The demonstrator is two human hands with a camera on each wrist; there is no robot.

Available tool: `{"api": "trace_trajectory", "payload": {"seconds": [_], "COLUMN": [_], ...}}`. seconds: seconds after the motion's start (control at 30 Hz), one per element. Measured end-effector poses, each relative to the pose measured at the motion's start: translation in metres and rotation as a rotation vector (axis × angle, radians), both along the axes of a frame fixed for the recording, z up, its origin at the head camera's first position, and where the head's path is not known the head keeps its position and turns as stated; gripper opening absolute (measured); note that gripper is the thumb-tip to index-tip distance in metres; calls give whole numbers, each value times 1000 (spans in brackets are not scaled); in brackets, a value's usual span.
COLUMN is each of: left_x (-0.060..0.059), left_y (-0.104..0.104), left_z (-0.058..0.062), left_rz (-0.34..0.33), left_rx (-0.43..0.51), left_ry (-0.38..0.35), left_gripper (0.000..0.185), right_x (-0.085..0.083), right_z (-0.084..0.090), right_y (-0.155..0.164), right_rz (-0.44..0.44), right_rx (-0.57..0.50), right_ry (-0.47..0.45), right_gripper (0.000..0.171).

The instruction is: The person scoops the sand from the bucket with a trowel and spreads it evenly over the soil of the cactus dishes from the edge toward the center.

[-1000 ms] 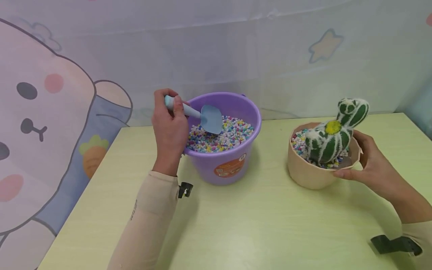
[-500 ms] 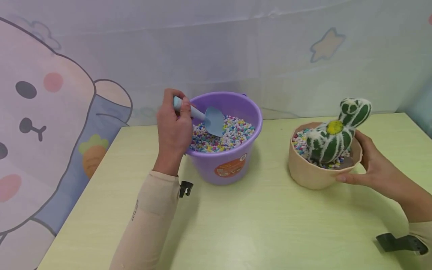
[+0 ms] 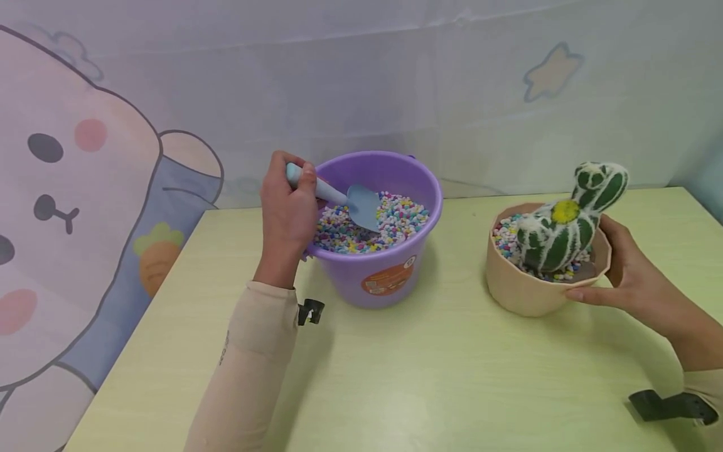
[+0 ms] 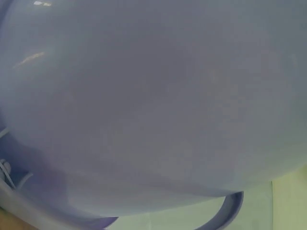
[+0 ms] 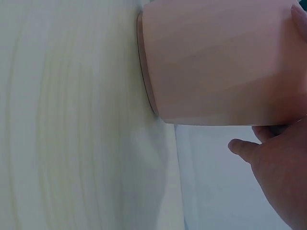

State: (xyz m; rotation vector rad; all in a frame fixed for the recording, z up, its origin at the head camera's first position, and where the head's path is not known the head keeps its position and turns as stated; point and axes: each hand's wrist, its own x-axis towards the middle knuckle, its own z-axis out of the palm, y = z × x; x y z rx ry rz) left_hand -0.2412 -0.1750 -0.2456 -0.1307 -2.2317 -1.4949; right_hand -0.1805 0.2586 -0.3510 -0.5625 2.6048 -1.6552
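the fingers of the left hand are curled round the pale blue handle of a small scoop, gripping it near its end. from that grip the scoop's long axis runs toward four o'clock, slanting down so that the blade's tip is touching, perhaps just sunk into, the coloured pebbles inside the purple bucket. the hand sits at the bucket's nine o'clock rim, its wrist coming up from six o'clock; the left wrist view shows only the bucket's purple wall pressed close.

the fingers of the right hand wrap loosely round the three o'clock side of the beige pot, thumb along the front wall just under the rim, the others behind it; the right wrist view shows the pot's wall with a fingertip at its edge, so this hand is holding the pot steady. in the pot a green-and-white striped toy cactus with a yellow tuft leans toward one o'clock, with a thin layer of the same pebbles about its base.

the pot lies at three o'clock from the bucket, well apart, both on the pale green surface. the scoop's blade points roughly toward the pot, and the left hand is the nearer to the pebbles. behind hangs a cartoon backdrop.
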Motion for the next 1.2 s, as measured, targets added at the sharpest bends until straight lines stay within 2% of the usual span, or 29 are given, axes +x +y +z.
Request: {"api": "trace_trajectory", "payload": {"seconds": [0.23,0.37,0.57,0.8,1.03,1.2], "left_x": [-1,-2,-4,-6,-8,-10], "left_y": [0,-1,-4,-3,-6,-11], "left_z": [1,2,4,10,13,13], "left_rz": [11,7,-23,-8,-47,-132], "left_rx": [4,19,44,8,33,76], "left_ry": [-36,-60,-126,-217,-287,-287], "left_gripper": [18,21,26,27,29,26], "right_x": [0,-1,0,3,2,-1], "right_z": [-1,-2,-3,-4,-2,-2], "right_y": [0,-1,-3,-5,2,2], "right_rz": [-12,-5,-31,-67,-38,-25], "right_rx": [5,-11,-13,-16,9,-13], "right_ry": [-8,19,40,15,-61,-44], "right_gripper": [112,112,112,113,112,109]}}
